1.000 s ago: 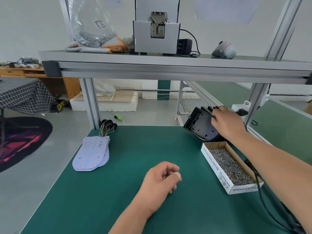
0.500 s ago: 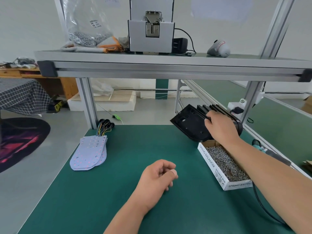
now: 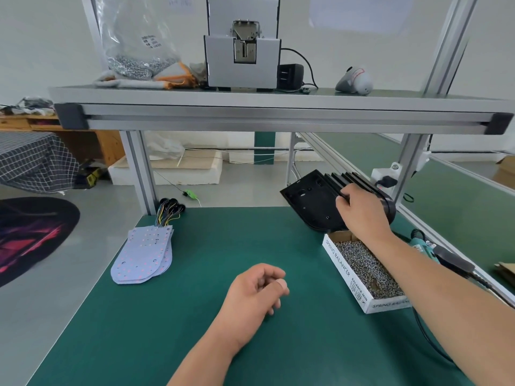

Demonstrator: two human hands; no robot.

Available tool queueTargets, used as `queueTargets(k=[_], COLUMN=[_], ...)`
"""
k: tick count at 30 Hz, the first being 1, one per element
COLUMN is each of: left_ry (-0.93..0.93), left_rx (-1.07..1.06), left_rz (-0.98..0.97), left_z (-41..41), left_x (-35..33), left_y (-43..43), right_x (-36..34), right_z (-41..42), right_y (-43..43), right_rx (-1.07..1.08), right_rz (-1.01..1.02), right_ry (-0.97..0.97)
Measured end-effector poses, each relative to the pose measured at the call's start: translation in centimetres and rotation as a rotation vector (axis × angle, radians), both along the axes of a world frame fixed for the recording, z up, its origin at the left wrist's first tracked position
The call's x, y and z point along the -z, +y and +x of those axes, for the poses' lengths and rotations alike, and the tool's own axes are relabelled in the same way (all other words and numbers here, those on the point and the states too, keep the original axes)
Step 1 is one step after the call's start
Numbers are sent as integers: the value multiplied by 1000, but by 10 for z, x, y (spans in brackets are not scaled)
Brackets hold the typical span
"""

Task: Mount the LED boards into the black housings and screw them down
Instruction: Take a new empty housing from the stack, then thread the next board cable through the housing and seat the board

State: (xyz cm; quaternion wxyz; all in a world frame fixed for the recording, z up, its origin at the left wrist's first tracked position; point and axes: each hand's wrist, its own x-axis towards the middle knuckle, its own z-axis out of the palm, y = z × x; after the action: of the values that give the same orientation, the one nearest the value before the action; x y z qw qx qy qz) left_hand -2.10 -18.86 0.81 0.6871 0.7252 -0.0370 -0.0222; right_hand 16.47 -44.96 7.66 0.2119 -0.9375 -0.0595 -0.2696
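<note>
Head view: my right hand grips the front black housing at the far right of the counter, left hand loosely curled, empty, and a snagged pull could topple the other housings into the screw box.

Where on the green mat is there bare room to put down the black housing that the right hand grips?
The widest bare patch of the mat lies between the LED boards and the screw box, beyond the left hand. The near left corner is also free. The right edge is crowded: black housings, box, right hand.
</note>
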Motion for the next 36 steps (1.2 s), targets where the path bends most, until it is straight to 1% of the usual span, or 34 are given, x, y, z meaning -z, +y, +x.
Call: queueTargets(k=[5,8,10,15,17,19,23,27,29,31,33,36], left_ry=[7,2,-9,-33,-54,-85,-141,-112,-78,12,128,277], left_rx=[-12,-17,-33,-100,-166,-281,-613,-894,-1020,-1142,-1190,-1137], left_rz=[-11,-15,-21,-57,-47,-26,107,230,371,548,616,723], left_z=[1,2,2,2,4,9,21,19,19,20,17,16], left_x=[1,1,2,-1,-1,2,5,-3,-5,-6,-6,0], left_y=[1,0,1,-1,0,3,29,75,101,124,141,156], right_x=[13,22,25,24,24,26,34,39,39,39,39,40], right_z=[-29,-59,-79,-116,-132,-148,-172,-188,-192,-194,-195,-196], right_y=[8,13,15,22,29,34,38,39,41,42,44,45], right_rx=[-23,-57,-101,-157,-202,-222,-221,-256,-265,-266,-274,-289], right_rz=[241,292,264,85,71,47,-11,-78,-111,-166,-206,-237], right_ry=[48,90,121,215,248,288,327,364,376,355,338,332])
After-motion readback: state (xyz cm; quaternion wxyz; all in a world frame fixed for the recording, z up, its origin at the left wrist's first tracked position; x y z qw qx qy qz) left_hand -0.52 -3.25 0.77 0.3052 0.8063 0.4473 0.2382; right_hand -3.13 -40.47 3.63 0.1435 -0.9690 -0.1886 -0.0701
